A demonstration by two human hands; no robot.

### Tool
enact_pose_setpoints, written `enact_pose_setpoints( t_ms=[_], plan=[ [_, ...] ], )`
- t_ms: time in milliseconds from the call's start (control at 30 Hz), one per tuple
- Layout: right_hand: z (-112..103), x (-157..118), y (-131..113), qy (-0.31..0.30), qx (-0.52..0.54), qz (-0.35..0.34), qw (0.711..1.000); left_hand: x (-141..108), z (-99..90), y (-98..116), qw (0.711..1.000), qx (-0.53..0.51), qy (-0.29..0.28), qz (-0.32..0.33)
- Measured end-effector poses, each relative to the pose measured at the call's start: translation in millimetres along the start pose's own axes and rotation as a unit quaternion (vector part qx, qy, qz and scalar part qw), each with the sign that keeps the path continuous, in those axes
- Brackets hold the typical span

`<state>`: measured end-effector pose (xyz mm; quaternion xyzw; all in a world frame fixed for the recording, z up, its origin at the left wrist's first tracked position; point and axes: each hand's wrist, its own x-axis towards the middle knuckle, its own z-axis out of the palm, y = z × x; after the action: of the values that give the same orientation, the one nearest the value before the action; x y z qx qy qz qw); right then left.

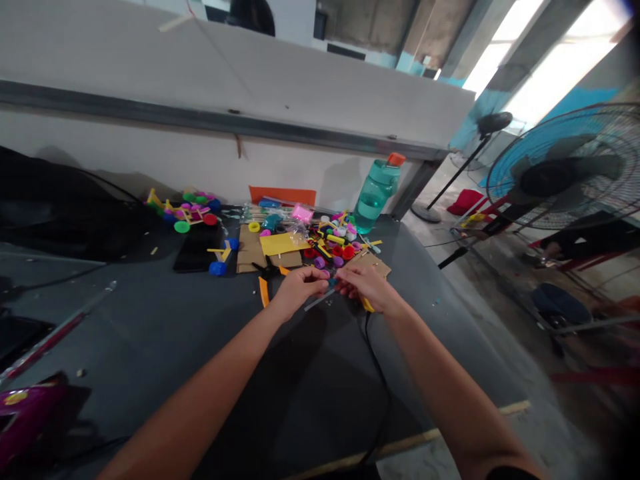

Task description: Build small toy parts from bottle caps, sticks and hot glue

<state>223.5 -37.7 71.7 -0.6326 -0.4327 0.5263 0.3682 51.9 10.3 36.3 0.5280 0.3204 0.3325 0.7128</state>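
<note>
Left hand and right hand are both curled, fingertips meeting mid-table at a small part, pinched between them. Part is too small to identify. Thin grey strip runs just under the fingers, at about 7 o'clock from the part; cannot tell if it's held or only touching.

Scissors with orange handles lie open just beside the left hand at 9 o'clock. Separate orange piece sits under the right hand's heel. Cardboard offcut touches the right fingers at 1 o'clock.

Main clutter at 11-12 o'clock: pile of coloured plastic wheels, yellow card, cardboard sheet, clear plastic bag. Further out at 10 o'clock: assembled toy car and black slab. Teal water bottle, orange cap, stands at 1 o'clock, by the table's far edge.

Surface: dark grey tabletop, black cable across it at 6 o'clock, black bag at 10 o'clock, magenta object at 8 o'clock. Room: white partition with metal rail behind the table, pedestal fan at 2-3 o'clock, second fan beyond it, concrete floor.
</note>
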Motion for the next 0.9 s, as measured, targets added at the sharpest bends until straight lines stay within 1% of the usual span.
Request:
enact_pose_setpoints(
  t_ms=[100, 200, 333, 433, 500, 567, 600, 633, 667, 700, 733, 767, 800, 833, 867, 900],
  plan=[
    [8, 6, 2, -0.046, 0.053, 0.017, 0.997, -6, -10.2, 6, 1.000, 0.016, -0.005, 0.000],
    [14, 10, 3, -0.076, 0.088, 0.027, 0.993, -9, -18.5, 10, 1.000, 0.020, -0.004, -0.005],
    [21, 16, 2, -0.092, 0.142, 0.068, 0.983, -9, -26.4, 10, 1.000, 0.019, -0.004, -0.003],
    [31, 21, -1, -0.105, 0.184, 0.098, 0.972, -10, -33.2, 10, 1.000, 0.020, 0.005, 0.003],
    [40, 27, -5, -0.123, 0.201, 0.104, 0.966, -12, -41.2, 12, 1.000, 0.013, 0.020, 0.005],
    [52, 37, -11, -0.147, 0.221, 0.106, 0.958, -17, -54.3, 17, 0.999, 0.004, 0.047, 0.011],
    [60, 44, -15, -0.161, 0.236, 0.109, 0.952, -21, -63.1, 20, 0.997, 0.009, 0.072, 0.024],
    [68, 52, -19, -0.175, 0.253, 0.112, 0.945, -26, -73.4, 23, 0.993, 0.028, 0.110, 0.045],
    [77, 61, -24, -0.190, 0.271, 0.116, 0.937, -31, -84.9, 26, 0.982, 0.063, 0.165, 0.072],
    [87, 70, -28, -0.204, 0.289, 0.118, 0.928, -36, -97.3, 28, 0.959, 0.112, 0.243, 0.097],
    [98, 79, -32, -0.216, 0.307, 0.121, 0.919, -41, -110.0, 30, 0.923, 0.174, 0.324, 0.114],
    [109, 88, -35, -0.227, 0.324, 0.122, 0.910, -45, -122.2, 30, 0.880, 0.232, 0.394, 0.127],
    [121, 96, -38, -0.236, 0.337, 0.124, 0.903, -49, -133.5, 30, 0.840, 0.285, 0.444, 0.129],
    [132, 102, -40, -0.245, 0.349, 0.126, 0.896, -51, -143.1, 29, 0.803, 0.341, 0.473, 0.121],
    [143, 107, -42, -0.252, 0.358, 0.129, 0.890, -52, -150.8, 27, 0.773, 0.398, 0.483, 0.106],
    [152, 111, -44, -0.259, 0.364, 0.132, 0.885, -52, -156.3, 24, 0.748, 0.452, 0.479, 0.088]
  ],
)
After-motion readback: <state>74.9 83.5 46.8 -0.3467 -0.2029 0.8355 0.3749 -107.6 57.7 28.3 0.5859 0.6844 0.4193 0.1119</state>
